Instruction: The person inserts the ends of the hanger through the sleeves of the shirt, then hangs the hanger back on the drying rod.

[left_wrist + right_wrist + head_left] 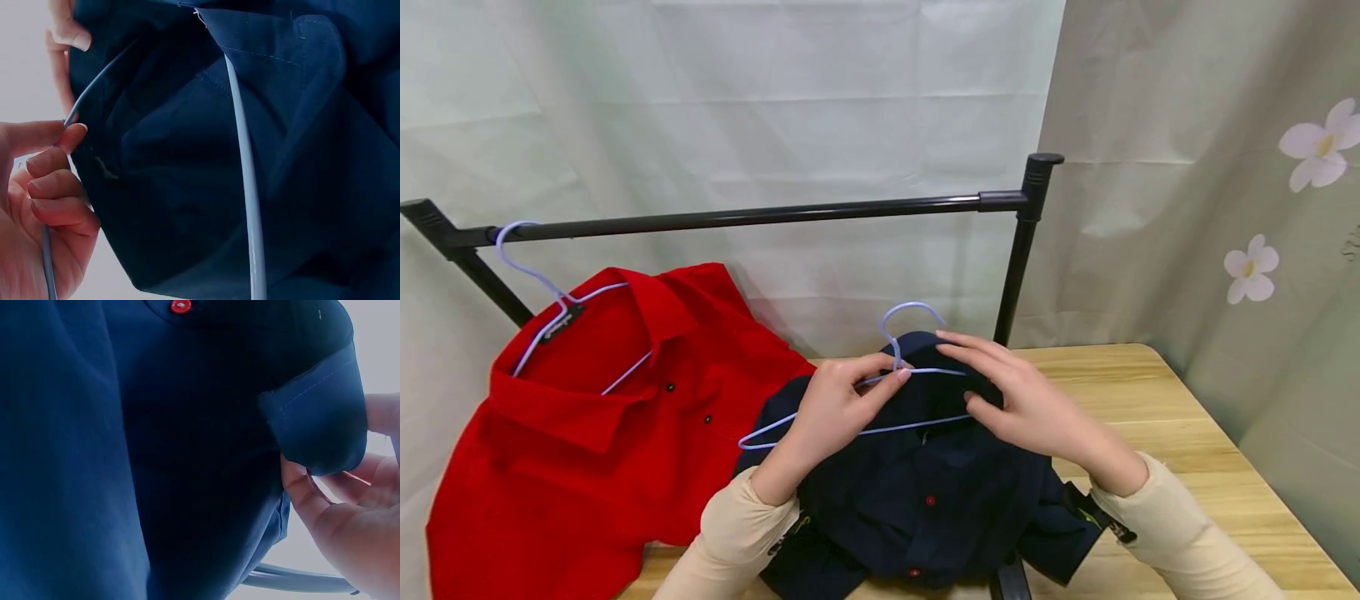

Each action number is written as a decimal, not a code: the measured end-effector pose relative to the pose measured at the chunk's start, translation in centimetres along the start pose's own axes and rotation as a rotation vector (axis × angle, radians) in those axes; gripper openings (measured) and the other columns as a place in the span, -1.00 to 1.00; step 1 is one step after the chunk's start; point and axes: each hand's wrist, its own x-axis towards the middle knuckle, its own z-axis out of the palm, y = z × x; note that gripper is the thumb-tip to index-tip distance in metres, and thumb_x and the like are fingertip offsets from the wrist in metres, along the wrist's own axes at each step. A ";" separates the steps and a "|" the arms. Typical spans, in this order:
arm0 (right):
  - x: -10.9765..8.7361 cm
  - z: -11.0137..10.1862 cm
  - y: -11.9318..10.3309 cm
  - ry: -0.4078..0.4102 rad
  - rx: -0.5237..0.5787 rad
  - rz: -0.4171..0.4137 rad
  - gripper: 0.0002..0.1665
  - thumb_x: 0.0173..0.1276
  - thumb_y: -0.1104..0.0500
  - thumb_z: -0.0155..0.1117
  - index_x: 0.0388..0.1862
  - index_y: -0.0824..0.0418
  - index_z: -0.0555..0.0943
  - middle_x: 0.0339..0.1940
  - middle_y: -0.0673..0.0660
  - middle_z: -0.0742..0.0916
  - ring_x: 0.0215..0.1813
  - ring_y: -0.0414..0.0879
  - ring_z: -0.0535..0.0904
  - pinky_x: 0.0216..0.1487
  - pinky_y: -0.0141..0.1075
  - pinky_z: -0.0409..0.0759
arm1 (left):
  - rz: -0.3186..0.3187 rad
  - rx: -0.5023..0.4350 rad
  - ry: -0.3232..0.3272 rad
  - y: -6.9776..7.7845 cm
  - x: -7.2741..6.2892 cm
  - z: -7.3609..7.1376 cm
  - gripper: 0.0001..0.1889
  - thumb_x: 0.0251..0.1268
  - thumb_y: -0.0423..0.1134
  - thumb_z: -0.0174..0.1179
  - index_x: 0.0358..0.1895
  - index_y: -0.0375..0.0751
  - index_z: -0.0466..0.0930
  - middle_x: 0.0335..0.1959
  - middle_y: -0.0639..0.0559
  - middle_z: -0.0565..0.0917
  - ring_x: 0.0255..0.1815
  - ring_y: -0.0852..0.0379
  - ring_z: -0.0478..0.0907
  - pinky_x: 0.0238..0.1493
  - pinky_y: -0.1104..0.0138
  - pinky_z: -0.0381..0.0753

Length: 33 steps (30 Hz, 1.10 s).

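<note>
A navy shirt (880, 492) with red buttons lies in front of me, its neck opening facing up. A light-blue clothes hanger (917, 424) sits partly in that opening; its left end sticks out over the shirt and its hook points upward. My left hand (835, 404) pinches the hanger just below the hook, between thumb and forefinger. In the left wrist view the lower bar of the hanger (245, 156) runs in under the collar edge. My right hand (1030, 400) holds the right side of the collar (325, 419), thumb inside and fingers behind the cloth.
A red shirt (587, 467) hangs at the left on another light-blue hanger (523, 271), hooked on a black rack's top bar (775, 215). The rack's right post (1018, 258) stands behind my right hand. Beneath is a wooden table (1120, 400); pale curtains close off the back.
</note>
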 end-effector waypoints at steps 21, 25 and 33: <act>0.5 1.8 -1.9 0.032 -0.032 0.069 -0.26 0.50 0.12 0.25 0.57 0.19 0.25 0.62 0.02 0.22 0.10 -0.07 0.55 -0.17 -0.28 0.49 | 0.008 0.075 -0.004 0.0 0.9 3.8 -0.88 0.41 -0.13 0.27 -0.27 -0.02 0.73 -0.74 0.26 0.33 -0.73 0.36 0.25 -0.67 0.39 0.23; 0.4 1.5 -1.8 0.013 -0.019 0.070 -0.26 0.51 0.07 0.25 0.58 0.16 0.25 0.62 0.03 0.24 0.11 -0.07 0.59 -0.21 -0.30 0.51 | 0.009 0.058 -0.001 -0.4 0.8 3.9 -0.88 0.41 -0.11 0.27 -0.27 -0.01 0.74 -0.74 0.30 0.32 -0.73 0.38 0.25 -0.68 0.39 0.24; 0.2 0.1 -1.4 -0.067 0.057 0.046 -0.41 0.62 0.19 0.03 0.58 0.02 0.27 0.61 0.02 0.25 0.57 -0.04 0.20 0.35 0.00 0.41 | 0.058 0.013 0.028 -0.7 0.5 3.6 -0.93 0.37 -0.18 0.31 -0.30 -0.01 0.73 -0.73 0.31 0.34 -0.71 0.37 0.28 -0.66 0.41 0.26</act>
